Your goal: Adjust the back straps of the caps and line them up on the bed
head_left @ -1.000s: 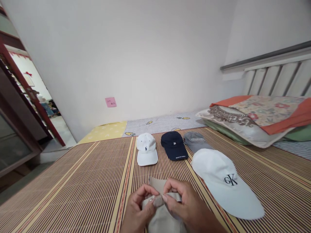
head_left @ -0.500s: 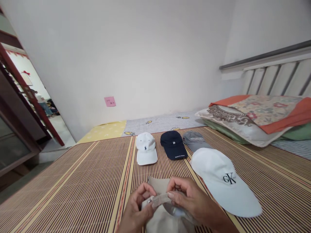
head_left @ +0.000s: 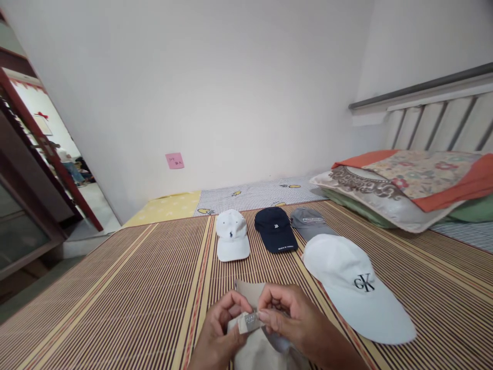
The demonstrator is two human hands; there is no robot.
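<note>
A beige cap [head_left: 254,352] lies low in the head view, its back strap turned up between my hands. My left hand [head_left: 223,326] pinches the left part of the strap between thumb and fingers. From the right, my right hand [head_left: 285,313] grips the strap's other part, its fingertips close to those of my left hand. A small greyish fastening piece with dots [head_left: 252,322] shows between them. Beyond my hands sit a white cap [head_left: 232,236] and a navy cap [head_left: 276,230]. Nearer on the right is a large white cap with black letters [head_left: 356,285].
A grey cap [head_left: 311,222] lies partly behind the large white cap. Stacked pillows [head_left: 408,185] fill the right back of the striped mat [head_left: 115,298]. A person [head_left: 67,162] is visible through the far-left doorway.
My right hand has moved slightly left, bringing its fingertips closer to my left hand. Less of the strap shows between them, and its dotted piece has tilted.
</note>
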